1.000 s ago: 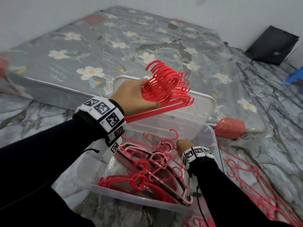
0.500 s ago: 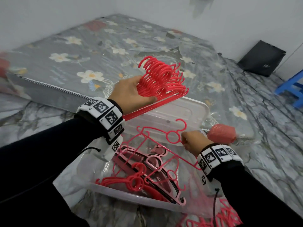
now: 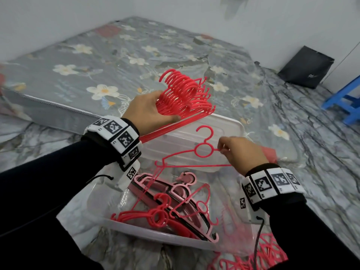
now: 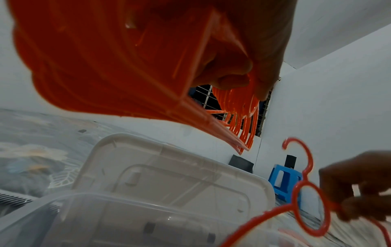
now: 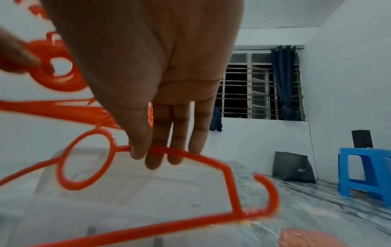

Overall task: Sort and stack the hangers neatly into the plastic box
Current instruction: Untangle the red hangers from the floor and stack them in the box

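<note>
My left hand [image 3: 150,112] grips a thick bunch of red hangers [image 3: 185,96] above the far end of the clear plastic box [image 3: 140,231]; in the left wrist view the bunch of red hangers [image 4: 110,66] fills the top. My right hand [image 3: 241,152] pinches the shoulder of a single red hanger [image 3: 202,151], held up over the box; the right wrist view shows that single hanger [image 5: 88,158] under my right hand [image 5: 152,153]. Inside the box lie loose red hangers [image 3: 155,215] and pink ones [image 3: 183,182].
The box's lid [image 3: 194,141] leans behind the box against a floral mattress [image 3: 116,61]. More red hangers [image 3: 253,256] lie on the floor at the lower right. A red bundle [image 3: 270,152] lies beside the lid, with a blue stool [image 3: 346,98] and black bag [image 3: 305,67] farther right.
My right hand came up out of the box holding one red hanger and has lifted it toward the bunch. My left hand has kept its bunch roughly in place.
</note>
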A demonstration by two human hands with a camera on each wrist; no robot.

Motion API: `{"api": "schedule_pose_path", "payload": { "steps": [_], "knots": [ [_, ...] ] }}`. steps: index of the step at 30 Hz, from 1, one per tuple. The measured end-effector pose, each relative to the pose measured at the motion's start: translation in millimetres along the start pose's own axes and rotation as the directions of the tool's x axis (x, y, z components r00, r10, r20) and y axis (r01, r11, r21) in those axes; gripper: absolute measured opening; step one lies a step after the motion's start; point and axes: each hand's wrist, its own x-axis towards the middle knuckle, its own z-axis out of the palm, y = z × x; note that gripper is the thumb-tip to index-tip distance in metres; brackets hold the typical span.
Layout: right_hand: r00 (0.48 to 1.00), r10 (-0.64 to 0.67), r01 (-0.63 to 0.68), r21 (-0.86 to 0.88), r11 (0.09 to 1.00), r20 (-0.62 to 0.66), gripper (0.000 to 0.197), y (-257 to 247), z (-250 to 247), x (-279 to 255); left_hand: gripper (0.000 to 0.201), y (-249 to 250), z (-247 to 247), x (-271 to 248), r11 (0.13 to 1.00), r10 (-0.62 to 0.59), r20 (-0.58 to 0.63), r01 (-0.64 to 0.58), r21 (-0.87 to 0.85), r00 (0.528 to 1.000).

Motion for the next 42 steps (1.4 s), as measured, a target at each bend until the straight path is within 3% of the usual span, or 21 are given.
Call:
{"api": "schedule_pose_path", "payload": {
  "steps": [7, 12, 16, 21, 25, 31, 33, 35, 39, 42],
  "knots": [
    [0.948, -0.148, 0.232, 0.295, 0.927, -0.282, 0.006, -8.6, -17.7, 0.5, 0.05, 3.2, 3.2, -1.0, 0.998, 0.06, 0.148, -0.055, -0.035, 0.987],
    [0.905, -0.082, 0.261, 0.394, 0.881, -0.417, 0.005, -7.0, -16.5, 8.6, 0.058, 5.4, 11.4, -4.6, 0.989, 0.147, 0.179, -0.139, -0.059, 0.973],
    [0.893, -0.026, 0.269, 0.486, 0.832, -0.45, 0.007, -4.7, -15.4, 12.1, 0.072, 5.4, 15.7, -6.9, 0.988, 0.127, 0.222, -0.102, -0.12, 0.967],
    [0.874, 0.103, 0.179, 0.511, 0.841, -0.475, 0.004, -8.5, -13.0, 13.0, 0.056, 14.0, 22.1, -10.7, 0.977, 0.103, 0.217, -0.058, -0.203, 0.971],
    [0.807, 0.233, -0.038, 0.345, 0.938, -0.543, 0.03, -19.9, -9.0, 12.3, 0.052, 22.9, 26.4, -12.7, 0.981, 0.086, 0.193, -0.049, -0.189, 0.977],
    [0.913, 0.22, -0.027, 0.488, 0.872, -0.343, 0.017, -43.1, 6.1, 5.8, 0.052, 15.6, 27.3, -11.1, 0.995, 0.072, 0.177, -0.059, -0.078, 0.982],
    [0.938, 0.136, 0.035, 0.479, 0.877, -0.318, 0.014, -55.6, 12.7, 3.4, 0.052, 11.5, 26.5, -9.3, 0.996, 0.048, 0.132, -0.038, -0.078, 0.99],
    [0.977, -0.019, 0.119, 0.469, 0.875, -0.212, 0.012, -72.5, 20.9, 1.5, 0.053, 9.0, 24.8, -6.5, 0.994, 0.034, 0.08, -0.026, -0.102, 0.996],
    [0.98, -0.194, 0.147, 0.545, 0.825, 0.031, 0.032, -110.1, 43.3, -3.0, 0.054, 10.2, 25.0, -5.1, 0.994, 0.054, 0.061, -0.047, -0.103, 0.997],
    [0.976, -0.218, 0.169, 0.59, 0.79, 0.013, 0.019, -125.7, 55.8, -6.1, 0.056, 10.0, 26.5, -6.7, 0.992, 0.067, 0.088, -0.057, -0.115, 0.994]
  ]
}}
